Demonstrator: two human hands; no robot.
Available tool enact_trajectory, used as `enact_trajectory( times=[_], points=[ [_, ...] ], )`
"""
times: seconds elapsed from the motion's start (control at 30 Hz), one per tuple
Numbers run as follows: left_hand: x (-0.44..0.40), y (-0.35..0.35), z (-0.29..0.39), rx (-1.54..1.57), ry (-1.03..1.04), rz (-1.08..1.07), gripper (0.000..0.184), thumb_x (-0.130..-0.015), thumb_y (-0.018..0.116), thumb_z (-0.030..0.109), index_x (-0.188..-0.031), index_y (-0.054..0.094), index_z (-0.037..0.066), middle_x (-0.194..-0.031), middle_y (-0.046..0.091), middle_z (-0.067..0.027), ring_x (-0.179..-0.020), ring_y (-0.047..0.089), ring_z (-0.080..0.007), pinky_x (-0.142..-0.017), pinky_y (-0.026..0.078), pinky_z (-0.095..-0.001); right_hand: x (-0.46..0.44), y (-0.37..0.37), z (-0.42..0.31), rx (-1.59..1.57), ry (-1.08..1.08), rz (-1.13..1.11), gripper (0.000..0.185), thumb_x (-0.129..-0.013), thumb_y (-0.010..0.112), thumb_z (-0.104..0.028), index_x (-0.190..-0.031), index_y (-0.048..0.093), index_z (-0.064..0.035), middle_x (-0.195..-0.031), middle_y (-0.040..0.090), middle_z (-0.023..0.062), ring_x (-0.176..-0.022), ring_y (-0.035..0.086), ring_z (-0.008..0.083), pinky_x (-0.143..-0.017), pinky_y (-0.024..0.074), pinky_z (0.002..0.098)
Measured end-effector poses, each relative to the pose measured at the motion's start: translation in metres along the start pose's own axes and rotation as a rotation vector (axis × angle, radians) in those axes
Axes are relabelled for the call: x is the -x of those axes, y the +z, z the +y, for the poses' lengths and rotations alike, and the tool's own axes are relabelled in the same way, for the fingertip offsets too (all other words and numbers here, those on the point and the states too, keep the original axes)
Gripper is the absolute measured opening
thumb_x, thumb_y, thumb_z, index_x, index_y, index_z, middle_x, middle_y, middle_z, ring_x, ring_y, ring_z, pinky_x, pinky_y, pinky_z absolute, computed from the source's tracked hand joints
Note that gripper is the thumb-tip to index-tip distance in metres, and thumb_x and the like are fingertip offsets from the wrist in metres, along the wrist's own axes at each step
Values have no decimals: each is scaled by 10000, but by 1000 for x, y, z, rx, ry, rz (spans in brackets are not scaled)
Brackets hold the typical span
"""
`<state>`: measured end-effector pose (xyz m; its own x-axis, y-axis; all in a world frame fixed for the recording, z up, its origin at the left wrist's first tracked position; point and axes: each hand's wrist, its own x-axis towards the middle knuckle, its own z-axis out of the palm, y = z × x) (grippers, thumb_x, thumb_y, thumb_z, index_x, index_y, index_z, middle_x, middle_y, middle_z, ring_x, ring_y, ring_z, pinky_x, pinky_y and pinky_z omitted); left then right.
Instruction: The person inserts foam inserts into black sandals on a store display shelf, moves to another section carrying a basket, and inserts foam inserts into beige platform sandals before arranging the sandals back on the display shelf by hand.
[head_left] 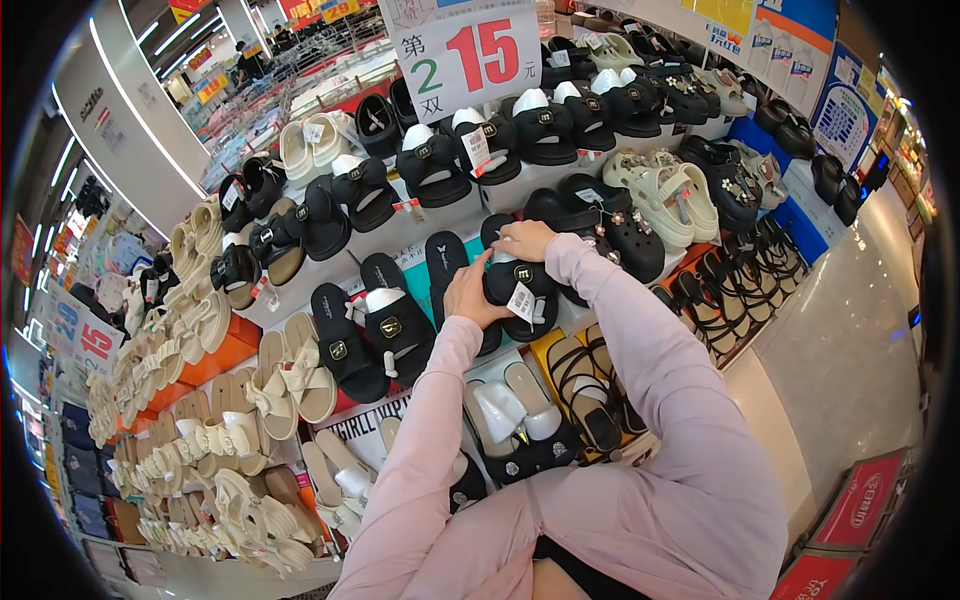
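Observation:
Both hands are at a black sandal (522, 274) with a gold emblem and a white tag, in the middle of the shoe display. My left hand (470, 295) lies along its left side, fingers bent around the edge. Over its upper part rests my right hand (526, 242), fingers curled onto the shoe. White paper stuffing shows under the strap. To the left are black slides with gold emblems (392, 328), one stuffed with white paper. Black clogs (632, 240) with charms stand to the right of my right hand.
A price sign (470, 55) stands above the back row of black sandals. Beige sandals (235, 440) fill the left side. Strappy sandals (735, 290) lie at the right, beside the shiny floor (850, 350). Red boxes (860, 500) stand at the lower right.

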<state>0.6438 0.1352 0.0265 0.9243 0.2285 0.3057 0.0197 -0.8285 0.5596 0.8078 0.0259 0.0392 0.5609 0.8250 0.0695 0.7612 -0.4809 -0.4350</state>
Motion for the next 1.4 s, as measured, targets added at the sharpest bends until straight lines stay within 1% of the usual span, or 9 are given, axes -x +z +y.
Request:
enact_trajectory(
  times=[0.07,0.13,0.33,0.5,0.93,1.07,1.23,1.33,1.4],
  points=[
    [0,-1,1,-35,-10,-18,945,-445,845,313,-1289,444,170,-1067,580,-129,-1032,548,-299,-890,440,-379,10,-28,-10,-235,90,-282,856,-663,645,-645,-1208,491,-3,-1174,536,234,-1109,523,335,-944,404,352],
    [0,-4,1,-22,-7,-29,943,-448,838,327,-1295,450,178,-1077,578,-134,-1033,549,-302,-890,441,-376,25,-52,-17,-41,-116,-309,998,-533,804,-504,-1275,395,24,-1191,504,231,-1132,496,322,-955,397,338],
    [-2,-4,3,-14,-9,-32,997,-424,844,317,-1320,430,180,-1039,586,-143,-994,561,-310,-875,441,-374,23,-59,-37,324,-119,-420,1098,-321,881,-200,-1272,382,29,-1114,536,205,-1074,517,342,-916,428,343],
    [-5,-4,0,13,-22,-80,998,-405,854,306,-1306,447,168,-1002,598,-143,-958,561,-310,-847,438,-374,16,-63,-39,311,-105,-402,940,-328,883,-162,-1186,530,-7,-1009,627,191,-948,607,333,-825,489,350],
    [-5,-2,-1,-14,-9,-85,919,-449,851,308,-1265,456,162,-1094,575,-122,-1009,534,-302,-892,429,-380,15,-60,-53,417,-67,-361,859,-342,900,-118,-1146,603,-71,-1042,631,163,-997,603,310,-866,484,354],
    [0,3,-12,-26,155,6,906,-457,833,323,-1256,465,105,-1197,532,-157,-1080,500,-340,-943,391,-389,21,-52,-58,396,74,-296,806,-348,873,5,-1101,603,-94,-1100,610,143,-1055,575,317,-879,487,380],
    [21,-24,4,113,311,235,901,-481,852,221,-1262,445,31,-1249,488,-159,-1160,457,-327,-998,351,-379,25,-44,-47,381,38,-200,853,-345,889,-48,-1142,586,-76,-1102,602,155,-1055,570,316,-881,480,361],
    [56,-44,8,143,268,373,760,-569,807,131,-1242,465,40,-1257,491,-144,-1164,463,-301,-993,360,-370,28,-45,-55,394,93,-214,781,-397,848,24,-1127,588,-71,-1104,599,156,-1066,563,320,-859,489,370],
    [85,-52,14,71,310,414,658,-593,784,111,-1190,515,45,-1237,512,-137,-1155,475,-293,-983,368,-383,29,-44,-60,411,110,-192,520,-610,732,38,-1104,598,-57,-1101,597,162,-1022,585,334,-827,504,379]
  ],
)
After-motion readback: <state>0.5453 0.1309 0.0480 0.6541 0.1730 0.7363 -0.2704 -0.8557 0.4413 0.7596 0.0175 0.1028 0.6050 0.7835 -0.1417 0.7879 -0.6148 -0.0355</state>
